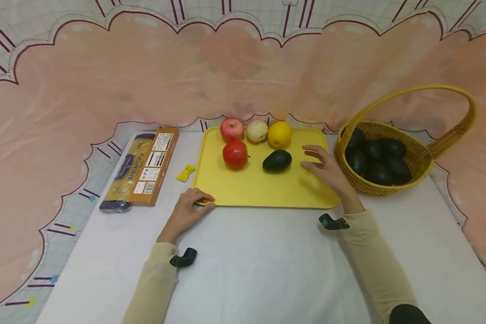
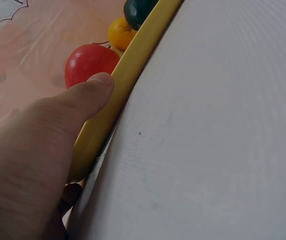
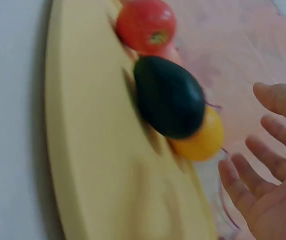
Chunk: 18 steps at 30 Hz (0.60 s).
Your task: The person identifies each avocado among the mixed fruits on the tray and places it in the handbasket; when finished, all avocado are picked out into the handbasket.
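My left hand point(image 1: 188, 211) grips the near left corner of a yellow tray point(image 1: 263, 193). In the left wrist view its thumb point(image 2: 90, 95) lies along the rim. My right hand point(image 1: 328, 173) hovers over the tray's right side, fingers apart and holding nothing, close to a dark avocado point(image 1: 277, 160). Also on the tray are a glossy round red fruit point(image 1: 235, 155), a pinkish-red apple point(image 1: 231, 130), a pale round fruit point(image 1: 257, 131) and a yellow-orange round fruit point(image 1: 280, 134). The right wrist view shows the avocado point(image 3: 168, 97) in front of the yellow-orange fruit.
Right of the tray stands a woven basket point(image 1: 382, 189) with a tall handle, holding several dark avocados point(image 1: 378, 173). A spaghetti packet point(image 1: 131, 168) and an orange-brown box point(image 1: 155, 164) lie at the left. A small yellow wrapped sweet point(image 1: 185, 173) sits beside the tray.
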{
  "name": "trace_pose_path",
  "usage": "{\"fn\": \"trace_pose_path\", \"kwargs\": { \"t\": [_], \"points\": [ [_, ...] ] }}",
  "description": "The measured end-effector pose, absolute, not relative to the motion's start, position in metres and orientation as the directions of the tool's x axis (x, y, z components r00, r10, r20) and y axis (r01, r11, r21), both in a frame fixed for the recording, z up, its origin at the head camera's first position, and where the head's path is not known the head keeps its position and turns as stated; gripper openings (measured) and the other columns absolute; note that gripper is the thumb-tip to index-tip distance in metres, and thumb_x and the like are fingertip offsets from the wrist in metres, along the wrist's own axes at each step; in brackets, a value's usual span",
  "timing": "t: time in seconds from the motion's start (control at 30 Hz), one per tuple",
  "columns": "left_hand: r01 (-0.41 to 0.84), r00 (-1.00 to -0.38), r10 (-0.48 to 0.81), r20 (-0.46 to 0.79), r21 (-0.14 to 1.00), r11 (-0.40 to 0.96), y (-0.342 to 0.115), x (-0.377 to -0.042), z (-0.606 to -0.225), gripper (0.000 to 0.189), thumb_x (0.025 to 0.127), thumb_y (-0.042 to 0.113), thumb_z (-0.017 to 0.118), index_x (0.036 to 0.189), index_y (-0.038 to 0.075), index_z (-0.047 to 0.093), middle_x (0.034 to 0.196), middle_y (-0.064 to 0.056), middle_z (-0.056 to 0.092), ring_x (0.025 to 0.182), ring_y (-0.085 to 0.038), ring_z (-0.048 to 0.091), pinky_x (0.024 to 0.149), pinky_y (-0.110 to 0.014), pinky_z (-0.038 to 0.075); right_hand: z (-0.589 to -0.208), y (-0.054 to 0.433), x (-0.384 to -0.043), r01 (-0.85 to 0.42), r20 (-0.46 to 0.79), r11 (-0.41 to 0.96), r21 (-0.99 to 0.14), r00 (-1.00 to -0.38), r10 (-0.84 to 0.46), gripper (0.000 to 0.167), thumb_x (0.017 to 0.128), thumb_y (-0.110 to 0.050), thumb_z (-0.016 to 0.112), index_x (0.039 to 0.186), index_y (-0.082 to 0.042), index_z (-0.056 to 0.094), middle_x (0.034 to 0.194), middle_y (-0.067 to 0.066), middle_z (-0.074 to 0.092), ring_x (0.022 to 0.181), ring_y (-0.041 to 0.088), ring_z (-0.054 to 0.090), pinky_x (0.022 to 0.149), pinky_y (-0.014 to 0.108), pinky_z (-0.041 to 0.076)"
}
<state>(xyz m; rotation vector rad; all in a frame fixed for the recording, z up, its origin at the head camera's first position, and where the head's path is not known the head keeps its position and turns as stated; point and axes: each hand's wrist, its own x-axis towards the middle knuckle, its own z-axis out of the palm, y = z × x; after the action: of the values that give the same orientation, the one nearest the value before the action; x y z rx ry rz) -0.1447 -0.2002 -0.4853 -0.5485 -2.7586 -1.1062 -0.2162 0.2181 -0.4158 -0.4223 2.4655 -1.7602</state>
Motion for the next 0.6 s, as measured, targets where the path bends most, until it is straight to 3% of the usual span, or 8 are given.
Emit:
{"fn": "trace_pose_path", "kwargs": {
  "t": [0.1, 0.3, 0.43, 0.6],
  "points": [
    [0.369, -0.929, 0.284, 0.237, 0.65, 0.665, -0.202, -0.145, -0.485, 0.015, 0.083, 0.033, 0.072, 0.096, 0.026, 0.068, 0.09, 0.011, 0.062, 0.088, -0.008, 0.048, 0.081, -0.033, 0.032, -0.421, 0.202, -0.225, -0.162, 0.069, 0.319, -0.934, -0.956, -0.285, 0.06, 0.091, -0.021, 0.063, 0.144, -0.015, 0.034, 0.152, 0.006, 0.028, 0.142, 0.03, 0.023, 0.11, 0.053, 0.028],
    [0.366, -0.93, 0.284, 0.234, 0.658, 0.658, -0.201, -0.144, -0.484, 0.015, 0.083, 0.032, 0.072, 0.096, 0.026, 0.069, 0.092, 0.01, 0.062, 0.088, -0.009, 0.048, 0.08, -0.032, 0.031, -0.427, 0.181, -0.239, -0.199, 0.07, 0.405, -0.893, -0.948, -0.311, 0.075, 0.09, -0.024, 0.065, 0.15, -0.014, 0.022, 0.158, 0.007, 0.016, 0.145, 0.028, 0.015, 0.111, 0.054, 0.025],
    [0.368, -0.929, 0.286, 0.234, 0.658, 0.657, -0.2, -0.144, -0.484, 0.015, 0.083, 0.031, 0.073, 0.096, 0.025, 0.069, 0.092, 0.009, 0.063, 0.089, -0.009, 0.048, 0.081, -0.032, 0.032, -0.433, 0.174, -0.244, -0.198, 0.038, 0.445, -0.873, -0.939, -0.342, 0.071, 0.09, -0.025, 0.065, 0.148, -0.013, 0.027, 0.158, 0.008, 0.016, 0.146, 0.027, 0.013, 0.112, 0.053, 0.025],
    [0.366, -0.93, 0.283, 0.234, 0.66, 0.656, -0.199, -0.145, -0.483, 0.015, 0.082, 0.029, 0.073, 0.096, 0.024, 0.069, 0.091, 0.009, 0.063, 0.088, -0.009, 0.048, 0.081, -0.032, 0.031, -0.439, 0.17, -0.246, -0.163, 0.009, 0.424, -0.891, -0.94, -0.342, 0.061, 0.087, -0.02, 0.068, 0.138, -0.01, 0.036, 0.151, 0.011, 0.03, 0.141, 0.032, 0.026, 0.109, 0.049, 0.032]
  ]
}}
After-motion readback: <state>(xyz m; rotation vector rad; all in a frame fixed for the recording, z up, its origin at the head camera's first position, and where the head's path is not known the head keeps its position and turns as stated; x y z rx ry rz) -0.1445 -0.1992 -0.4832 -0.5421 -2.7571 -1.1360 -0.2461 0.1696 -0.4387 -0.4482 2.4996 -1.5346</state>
